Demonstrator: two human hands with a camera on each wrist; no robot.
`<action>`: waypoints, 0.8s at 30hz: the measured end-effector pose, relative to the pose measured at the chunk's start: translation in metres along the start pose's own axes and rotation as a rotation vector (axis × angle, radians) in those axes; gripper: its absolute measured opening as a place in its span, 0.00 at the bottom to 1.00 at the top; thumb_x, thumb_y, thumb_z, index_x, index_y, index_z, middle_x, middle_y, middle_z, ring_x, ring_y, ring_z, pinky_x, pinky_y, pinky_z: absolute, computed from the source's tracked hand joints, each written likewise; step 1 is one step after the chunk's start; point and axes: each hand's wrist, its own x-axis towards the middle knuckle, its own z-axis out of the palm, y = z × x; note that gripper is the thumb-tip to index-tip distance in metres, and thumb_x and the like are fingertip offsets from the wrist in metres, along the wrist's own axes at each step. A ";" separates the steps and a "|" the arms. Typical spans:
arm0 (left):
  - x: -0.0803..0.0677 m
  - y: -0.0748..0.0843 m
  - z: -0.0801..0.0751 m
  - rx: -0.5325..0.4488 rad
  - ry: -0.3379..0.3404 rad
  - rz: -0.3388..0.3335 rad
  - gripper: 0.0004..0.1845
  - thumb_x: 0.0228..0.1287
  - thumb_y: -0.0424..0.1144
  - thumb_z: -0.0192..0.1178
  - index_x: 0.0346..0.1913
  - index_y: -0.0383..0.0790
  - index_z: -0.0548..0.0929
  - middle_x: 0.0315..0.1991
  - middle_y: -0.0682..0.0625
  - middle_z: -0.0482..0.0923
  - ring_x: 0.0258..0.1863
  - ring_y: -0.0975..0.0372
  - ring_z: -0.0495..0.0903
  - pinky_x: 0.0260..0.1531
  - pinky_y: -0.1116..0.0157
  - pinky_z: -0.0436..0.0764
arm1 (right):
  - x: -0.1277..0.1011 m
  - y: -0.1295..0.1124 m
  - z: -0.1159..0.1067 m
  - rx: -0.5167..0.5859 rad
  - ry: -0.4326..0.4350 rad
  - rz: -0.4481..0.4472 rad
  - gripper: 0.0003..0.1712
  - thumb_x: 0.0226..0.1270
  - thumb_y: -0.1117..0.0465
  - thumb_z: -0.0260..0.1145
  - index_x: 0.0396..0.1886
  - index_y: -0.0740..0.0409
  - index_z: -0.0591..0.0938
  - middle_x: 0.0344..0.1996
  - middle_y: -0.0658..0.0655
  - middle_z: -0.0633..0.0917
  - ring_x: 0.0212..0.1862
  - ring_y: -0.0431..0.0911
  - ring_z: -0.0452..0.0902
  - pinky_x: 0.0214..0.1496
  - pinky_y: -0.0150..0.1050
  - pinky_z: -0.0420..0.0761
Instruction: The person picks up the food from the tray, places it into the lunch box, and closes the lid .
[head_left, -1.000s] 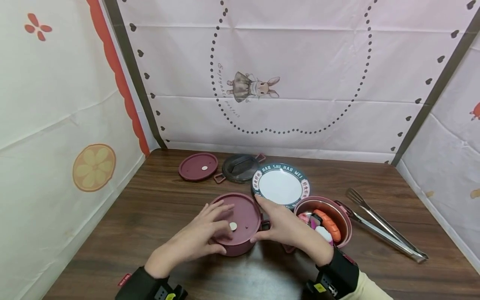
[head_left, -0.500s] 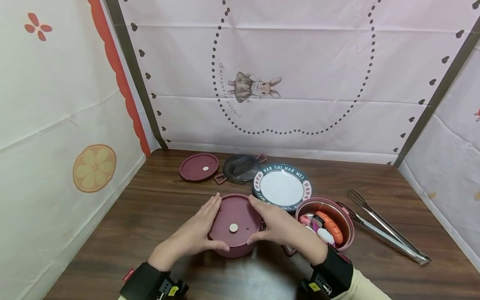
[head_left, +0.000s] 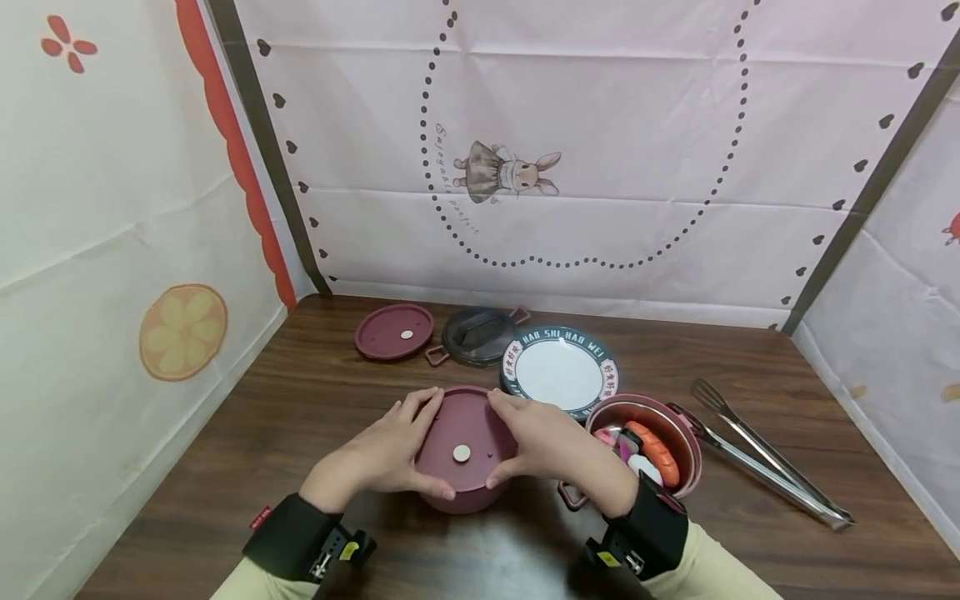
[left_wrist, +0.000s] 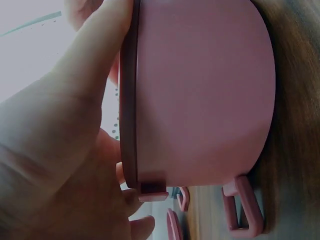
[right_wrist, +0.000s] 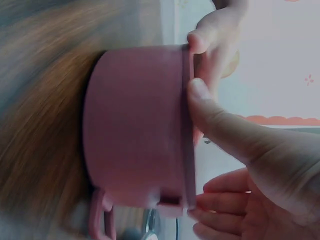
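A maroon pot (head_left: 467, 493) stands on the wooden table (head_left: 300, 417) near the front, covered by a flat maroon lid (head_left: 465, 433) with a white dot in the middle. My left hand (head_left: 390, 454) grips the lid's left rim, thumb at the front and fingers curled at the back. My right hand (head_left: 543, 442) grips the right rim the same way. The left wrist view shows the pot's pink wall (left_wrist: 200, 90) with the lid rim (left_wrist: 131, 100) against my palm. In the right wrist view my thumb (right_wrist: 215, 115) presses the lid's edge (right_wrist: 187, 125).
An open maroon pot (head_left: 678, 421) with toy food stands just right of my right hand. Behind are a white plate (head_left: 561, 371), a dark glass lid (head_left: 478, 335) and a second maroon lid (head_left: 395, 331). Metal tongs (head_left: 765, 454) lie at the right.
My left hand slid off the top of the lid to its left rim. My right hand shifted slightly along the right rim. The pot stayed in place.
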 end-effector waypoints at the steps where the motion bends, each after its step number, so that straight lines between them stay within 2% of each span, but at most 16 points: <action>1: 0.000 -0.001 -0.001 -0.004 0.001 -0.002 0.70 0.43 0.71 0.71 0.78 0.31 0.50 0.78 0.35 0.49 0.76 0.38 0.55 0.72 0.40 0.62 | 0.001 -0.001 -0.001 0.001 -0.007 0.004 0.62 0.46 0.35 0.79 0.75 0.61 0.64 0.71 0.61 0.73 0.67 0.53 0.75 0.67 0.50 0.77; 5: 0.000 -0.002 0.002 -0.004 0.051 0.010 0.72 0.41 0.71 0.73 0.78 0.30 0.49 0.79 0.34 0.47 0.78 0.40 0.49 0.74 0.40 0.57 | 0.004 -0.005 -0.002 -0.019 -0.021 0.001 0.71 0.43 0.29 0.77 0.79 0.60 0.56 0.79 0.60 0.59 0.78 0.54 0.57 0.77 0.52 0.65; 8: 0.003 0.002 0.007 0.007 0.099 0.040 0.74 0.38 0.73 0.72 0.79 0.31 0.48 0.80 0.34 0.41 0.80 0.42 0.43 0.76 0.41 0.52 | 0.010 -0.006 0.003 -0.074 -0.033 -0.032 0.79 0.38 0.24 0.75 0.80 0.61 0.49 0.81 0.60 0.48 0.82 0.54 0.42 0.81 0.51 0.55; 11: 0.011 0.006 0.009 0.054 0.112 0.084 0.76 0.36 0.76 0.71 0.79 0.30 0.48 0.81 0.34 0.39 0.80 0.42 0.41 0.77 0.42 0.51 | 0.018 -0.007 0.010 -0.112 -0.082 -0.058 0.82 0.37 0.23 0.75 0.81 0.62 0.46 0.81 0.62 0.45 0.82 0.54 0.39 0.82 0.51 0.52; 14: 0.019 0.007 0.010 0.107 0.087 0.133 0.76 0.35 0.77 0.70 0.78 0.28 0.49 0.80 0.33 0.42 0.80 0.42 0.44 0.77 0.42 0.51 | 0.026 -0.007 0.013 -0.119 -0.144 -0.061 0.81 0.38 0.24 0.75 0.81 0.62 0.46 0.81 0.63 0.45 0.82 0.54 0.39 0.82 0.51 0.52; 19: 0.024 0.003 0.015 0.136 0.048 0.140 0.75 0.37 0.78 0.68 0.79 0.31 0.50 0.80 0.36 0.45 0.80 0.45 0.46 0.78 0.44 0.49 | 0.029 -0.005 0.014 -0.052 -0.203 -0.074 0.80 0.40 0.27 0.77 0.81 0.62 0.46 0.81 0.62 0.44 0.83 0.54 0.36 0.83 0.47 0.50; 24: 0.024 0.002 0.016 0.148 0.065 0.149 0.74 0.37 0.80 0.65 0.79 0.32 0.51 0.80 0.37 0.47 0.80 0.46 0.49 0.78 0.46 0.52 | 0.027 -0.002 0.016 -0.005 -0.208 -0.094 0.79 0.42 0.30 0.78 0.81 0.63 0.44 0.81 0.64 0.41 0.82 0.55 0.34 0.83 0.47 0.48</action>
